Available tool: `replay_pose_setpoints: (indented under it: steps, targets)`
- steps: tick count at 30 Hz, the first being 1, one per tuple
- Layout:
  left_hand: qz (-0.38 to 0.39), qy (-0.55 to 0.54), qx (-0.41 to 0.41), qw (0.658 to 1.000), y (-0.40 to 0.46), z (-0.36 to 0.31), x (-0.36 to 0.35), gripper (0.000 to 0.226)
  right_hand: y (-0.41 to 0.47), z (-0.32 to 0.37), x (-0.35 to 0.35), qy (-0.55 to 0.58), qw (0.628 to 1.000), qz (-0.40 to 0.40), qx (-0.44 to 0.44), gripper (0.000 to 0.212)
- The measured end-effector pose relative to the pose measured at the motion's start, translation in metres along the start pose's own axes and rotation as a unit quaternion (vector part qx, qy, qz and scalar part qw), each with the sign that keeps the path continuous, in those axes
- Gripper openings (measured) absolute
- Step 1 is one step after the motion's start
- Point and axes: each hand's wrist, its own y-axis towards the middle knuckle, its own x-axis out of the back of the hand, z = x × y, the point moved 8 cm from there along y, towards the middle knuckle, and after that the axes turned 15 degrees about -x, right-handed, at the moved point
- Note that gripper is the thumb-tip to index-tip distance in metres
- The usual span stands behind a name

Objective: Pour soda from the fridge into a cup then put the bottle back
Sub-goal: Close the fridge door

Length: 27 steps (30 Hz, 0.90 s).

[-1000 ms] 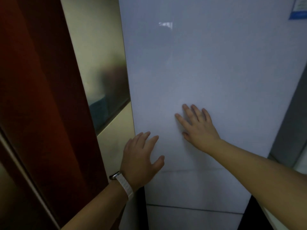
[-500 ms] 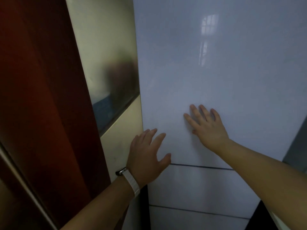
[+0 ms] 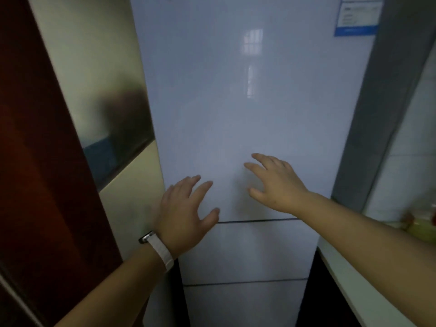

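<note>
Directly in front of the person stands the fridge (image 3: 247, 102), white and glossy, with its doors closed. Both hands are raised before the lower part of the upper door. The left hand (image 3: 186, 213) is near the left edge of the door, its fingers spread and straight, holding nothing; whether the fingertips touch the surface, I cannot tell. It wears a white watch strap (image 3: 161, 252) on the wrist. The right hand (image 3: 276, 185) is a little higher and more to the middle of the door, fingers also spread and slightly bent, holding nothing. A dark seam (image 3: 257, 221) between the upper door and the next one runs just below both hands. A blue label (image 3: 356, 16) sits at the top right corner of the door. To the right is a white counter (image 3: 368, 291).
</note>
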Motion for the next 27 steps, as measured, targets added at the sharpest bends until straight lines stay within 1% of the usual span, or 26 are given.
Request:
replay_pose_setpoints:
  steps: [4, 9, 13, 16, 20, 23, 24, 27]
  targets:
    - [-0.003, -0.029, -0.034, 0.999, 0.017, -0.044, -0.008, 0.065, -0.057, -0.044, 0.035, 0.017, 0.999, -0.003, -0.042, 0.071]
    - [-0.016, -0.073, -0.092, 0.993, 0.037, -0.118, -0.029, 0.065, -0.125, -0.093, 0.072, -0.019, 0.997, -0.017, -0.076, 0.067]
    - [-0.018, -0.120, -0.132, 0.984, 0.047, -0.178, -0.044, 0.064, -0.173, -0.126, 0.096, -0.026, 0.993, -0.005, -0.115, 0.068]
    - [-0.013, -0.159, -0.170, 0.972, 0.052, -0.214, -0.052, 0.064, -0.206, -0.147, 0.112, -0.036, 0.986, -0.014, -0.161, 0.066]
    - [-0.011, -0.214, -0.211, 0.954, 0.058, -0.254, -0.056, 0.063, -0.249, -0.167, 0.131, -0.054, 0.968, -0.012, -0.244, 0.071]
    - [0.007, -0.269, -0.246, 0.931, 0.059, -0.293, -0.059, 0.064, -0.287, -0.176, 0.145, -0.048, 0.949, -0.023, -0.312, 0.073]
    - [0.016, -0.287, -0.265, 0.921, 0.056, -0.312, -0.062, 0.064, -0.304, -0.178, 0.151, -0.053, 0.939, -0.026, -0.340, 0.073]
    - [0.022, -0.310, -0.294, 0.904, 0.047, -0.346, -0.067, 0.065, -0.345, -0.179, 0.165, -0.066, 0.918, -0.032, -0.389, 0.067]
